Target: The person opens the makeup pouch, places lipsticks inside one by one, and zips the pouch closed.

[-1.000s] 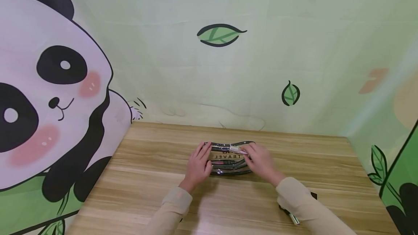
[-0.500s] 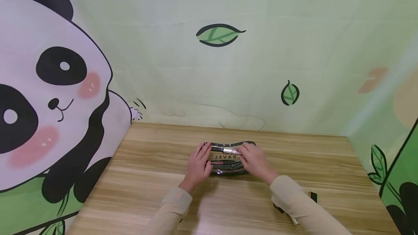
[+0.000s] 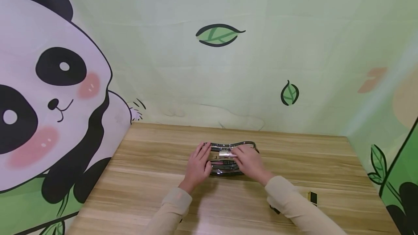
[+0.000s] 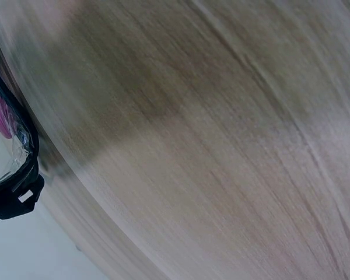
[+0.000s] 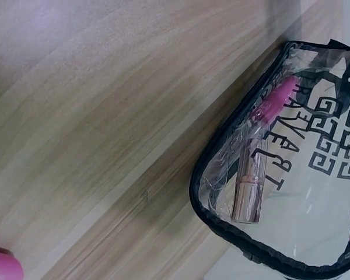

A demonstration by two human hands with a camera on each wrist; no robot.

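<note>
A clear pouch (image 3: 225, 173) with black trim and "TRAVEL" lettering lies near the table's far side. Its left end is in the grip of my left hand (image 3: 197, 164), fingers over the far rim and thumb at the near one. Over the pouch's middle, my right hand (image 3: 249, 160) pinches a short silvery tube (image 3: 225, 153) that points left. Inside, the right wrist view shows a slim tube (image 5: 252, 169) with a pink end and a rose-coloured end. Only a corner of the pouch (image 4: 14, 201) shows in the left wrist view.
On the wooden table (image 3: 140, 177), a small black box (image 3: 312, 198) with a yellow side lies beside the right sleeve. A dark object (image 3: 274, 209) is partly hidden under that sleeve. A pink rounded thing (image 5: 3, 265) shows at the right wrist view's corner. A panda-print cloth (image 3: 169, 64) hangs behind.
My right hand has moved left over the pouch, carrying the silvery tube from the far rim to the middle. The sleeve has uncovered the black box. My left hand has stayed put.
</note>
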